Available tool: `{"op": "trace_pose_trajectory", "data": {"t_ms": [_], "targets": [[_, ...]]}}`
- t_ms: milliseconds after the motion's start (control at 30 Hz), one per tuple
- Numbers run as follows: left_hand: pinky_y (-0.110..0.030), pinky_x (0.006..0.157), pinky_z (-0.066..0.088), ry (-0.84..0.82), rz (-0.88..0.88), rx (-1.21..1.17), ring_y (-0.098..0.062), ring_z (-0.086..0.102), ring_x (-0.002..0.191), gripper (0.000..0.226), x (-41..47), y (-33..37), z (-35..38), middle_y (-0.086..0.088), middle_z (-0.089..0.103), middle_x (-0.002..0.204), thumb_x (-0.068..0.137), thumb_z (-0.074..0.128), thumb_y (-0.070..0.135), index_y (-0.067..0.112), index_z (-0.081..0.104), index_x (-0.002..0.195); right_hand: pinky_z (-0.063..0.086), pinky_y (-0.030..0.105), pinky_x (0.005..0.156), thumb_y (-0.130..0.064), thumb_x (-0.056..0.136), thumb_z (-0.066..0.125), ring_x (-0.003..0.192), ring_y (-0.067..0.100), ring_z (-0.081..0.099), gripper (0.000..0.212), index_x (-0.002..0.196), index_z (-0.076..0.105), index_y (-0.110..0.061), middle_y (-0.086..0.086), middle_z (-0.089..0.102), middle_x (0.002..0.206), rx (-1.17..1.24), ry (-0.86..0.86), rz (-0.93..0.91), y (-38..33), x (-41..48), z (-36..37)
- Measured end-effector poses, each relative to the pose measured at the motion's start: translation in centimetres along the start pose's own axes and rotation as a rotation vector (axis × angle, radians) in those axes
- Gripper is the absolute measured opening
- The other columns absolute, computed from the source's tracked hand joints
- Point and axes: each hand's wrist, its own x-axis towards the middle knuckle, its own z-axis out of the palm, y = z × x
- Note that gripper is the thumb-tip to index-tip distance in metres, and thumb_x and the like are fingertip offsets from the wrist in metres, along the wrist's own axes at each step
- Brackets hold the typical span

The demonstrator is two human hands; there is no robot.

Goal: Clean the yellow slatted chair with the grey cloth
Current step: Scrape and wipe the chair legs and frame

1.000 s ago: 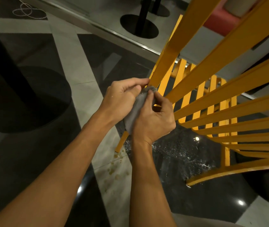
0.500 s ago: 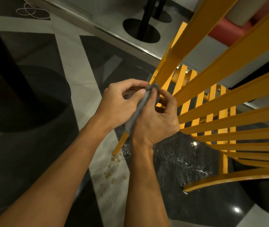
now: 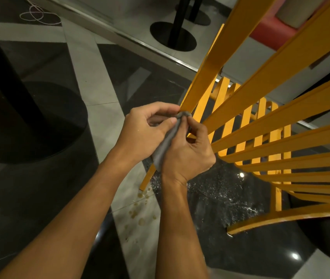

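No readable text, label, brand, number or sign shows anywhere here

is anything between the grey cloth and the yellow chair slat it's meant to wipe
Nothing visible. The left hand and right hand both grip the grey cloth, whose top end sits against a slat of the yellow chair.

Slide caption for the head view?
Left hand and right hand pinch the grey cloth against a bar of the yellow slatted chair.

Café-type: pedestal tbl base (image 3: 184, 42), red seat (image 3: 268, 31).
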Motion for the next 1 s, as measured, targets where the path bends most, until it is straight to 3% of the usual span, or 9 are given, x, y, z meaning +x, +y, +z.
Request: {"op": "trace_pose_trajectory", "data": {"t_ms": [233,433,733,1000], "targets": [[-0.032,0.098,0.061,0.060,0.068,-0.062,-0.012,0.070,0.118,0.028,0.3,1.3,0.3,0.003,0.074,0.123,0.103,0.066,0.015,0.015,0.071,0.131,0.058,0.033,0.056,-0.016,0.092,0.082,0.073,0.012,0.073,0.010,0.097,0.081,-0.009,0.001,0.079,0.088,0.093,0.063,-0.091,-1.7,2.4,0.4],[-0.035,0.098,0.061,0.048,-0.016,-0.040,-0.007,0.074,0.111,0.027,0.0,-0.2,0.6,0.005,0.078,0.117,0.100,0.070,0.009,0.014,0.074,0.126,0.059,0.034,0.060,-0.025,0.093,0.081,0.072,0.007,0.073,0.012,0.093,0.082,-0.014,-0.005,0.079,0.085,-0.048,0.021,0.023,1.7,-0.9,0.2],[-0.036,0.099,0.061,0.056,-0.042,-0.048,-0.008,0.070,0.117,0.030,-0.1,0.1,0.8,0.007,0.075,0.122,0.103,0.065,0.010,0.018,0.072,0.131,0.059,0.041,0.059,-0.024,0.095,0.079,0.071,0.017,0.073,0.014,0.097,0.080,-0.011,-0.002,0.078,0.087,0.029,0.047,-0.002,1.0,-0.1,0.9],[-0.038,0.099,0.061,0.040,-0.092,-0.049,-0.009,0.072,0.116,0.030,-0.5,-0.4,0.8,0.006,0.076,0.122,0.103,0.066,0.010,0.018,0.073,0.130,0.059,0.033,0.062,-0.027,0.091,0.081,0.071,0.008,0.072,0.013,0.094,0.081,-0.014,-0.006,0.079,0.085,-0.003,0.014,0.109,1.3,-1.3,0.4]]}}
